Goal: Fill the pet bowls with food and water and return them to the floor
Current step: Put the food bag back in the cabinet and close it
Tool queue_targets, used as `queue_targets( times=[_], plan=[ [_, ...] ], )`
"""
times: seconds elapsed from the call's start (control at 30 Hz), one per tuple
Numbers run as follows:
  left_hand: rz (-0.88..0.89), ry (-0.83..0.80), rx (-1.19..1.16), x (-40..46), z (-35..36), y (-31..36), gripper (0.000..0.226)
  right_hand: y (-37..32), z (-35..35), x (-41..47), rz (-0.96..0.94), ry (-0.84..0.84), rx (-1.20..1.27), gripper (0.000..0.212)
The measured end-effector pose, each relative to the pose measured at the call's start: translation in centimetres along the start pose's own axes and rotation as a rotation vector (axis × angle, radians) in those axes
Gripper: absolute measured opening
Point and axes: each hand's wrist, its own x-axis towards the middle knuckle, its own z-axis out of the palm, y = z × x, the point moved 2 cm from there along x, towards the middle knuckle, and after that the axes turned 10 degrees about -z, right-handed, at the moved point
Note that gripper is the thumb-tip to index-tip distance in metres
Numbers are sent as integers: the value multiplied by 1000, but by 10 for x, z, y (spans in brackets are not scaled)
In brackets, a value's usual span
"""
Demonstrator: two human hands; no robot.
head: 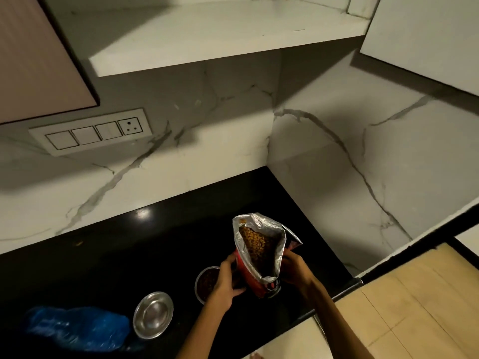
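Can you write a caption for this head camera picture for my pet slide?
Two hands, left and right, hold an open kibble bag above the black counter by two steel bowls, one filled, one empty.

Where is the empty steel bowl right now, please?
In the head view, the empty steel bowl sits on the black counter, low and left of centre, between the blue plastic bag and the bowl of kibble.

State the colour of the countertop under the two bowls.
Glossy black countertop, seen in the head view.
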Motion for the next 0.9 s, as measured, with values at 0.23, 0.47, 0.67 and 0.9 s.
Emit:
queue_targets(
  times=[0.23,0.47,0.67,0.9],
  plan=[
    [-35,18,-173,6,14,-9,48,-2,-5,17,-2,-44,32,42],
    [-37,29,-263,7,26,-15,48,-9,-4,21,8,-69,55,31],
    [-13,-1,-357,0,37,-14,49,-8,-3,23,-39,-86,40,43],
    [20,-15,-356,-5,42,-17,51,-11,5,10,-80,-66,66,47]
  ],
)
